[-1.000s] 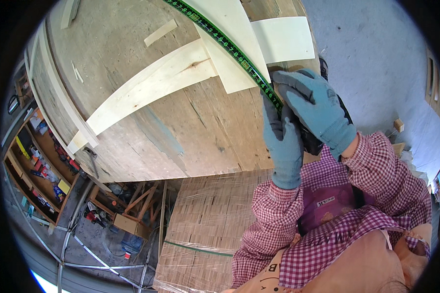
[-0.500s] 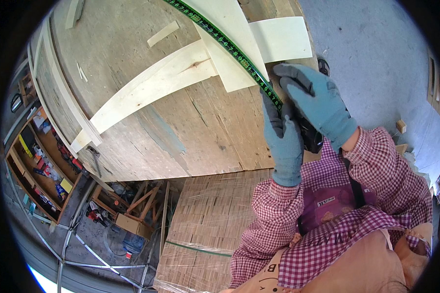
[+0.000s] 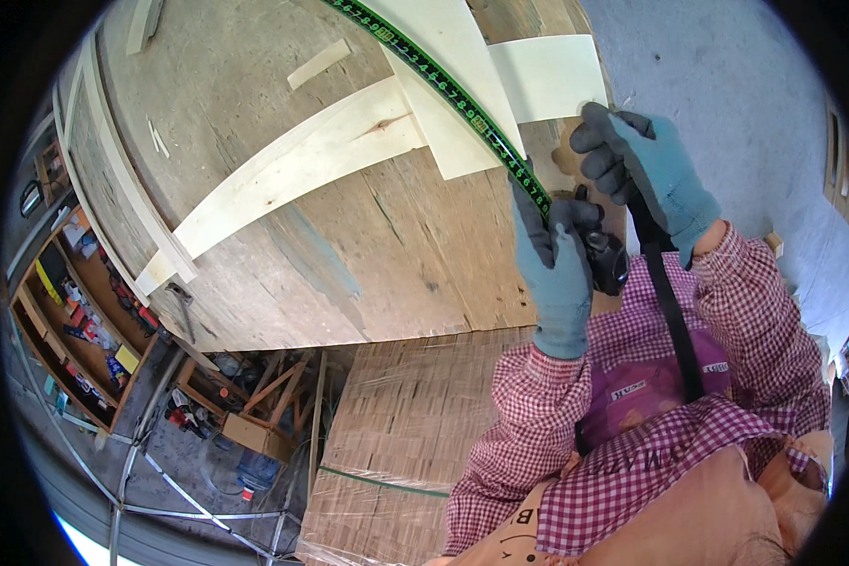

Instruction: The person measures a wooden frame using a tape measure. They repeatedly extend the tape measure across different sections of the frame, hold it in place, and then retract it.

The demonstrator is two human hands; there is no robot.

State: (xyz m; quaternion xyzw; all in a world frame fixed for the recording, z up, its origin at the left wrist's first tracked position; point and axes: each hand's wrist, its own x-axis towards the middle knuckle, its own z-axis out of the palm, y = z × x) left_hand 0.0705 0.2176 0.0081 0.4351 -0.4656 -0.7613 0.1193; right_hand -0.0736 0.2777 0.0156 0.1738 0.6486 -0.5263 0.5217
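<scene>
The big plywood worktop [image 3: 283, 189] fills the scene from nine o'clock round to twelve, scuffed and streaked with blue-green paint, and on it lie pale wooden pieces: a long curved strip [image 3: 292, 170] running from about nine o'clock up toward the centre, a tapered board [image 3: 453, 85] crossing over its upper end, and a lighter panel [image 3: 547, 75] at one o'clock. Below the top, at six o'clock, sits a stack of wood wrapped in clear film [image 3: 396, 443], and shelving with small coloured items [image 3: 75, 321] stands off at eight o'clock. The green measuring tape [image 3: 443, 85] stretches diagonally from twelve o'clock down across the tapered board to its black case [image 3: 604, 259], just right of centre. The left hand [image 3: 557, 274], gloved, is closed round the case with the thumb up against the blade. The right hand [image 3: 646, 174], also gloved, is half curled with fingers loosely bent, touching a dark strap [image 3: 665, 292] and the panel's edge. To read well, I'd judge the blade should lie flat and taut along the board, without sagging or twisting.
</scene>
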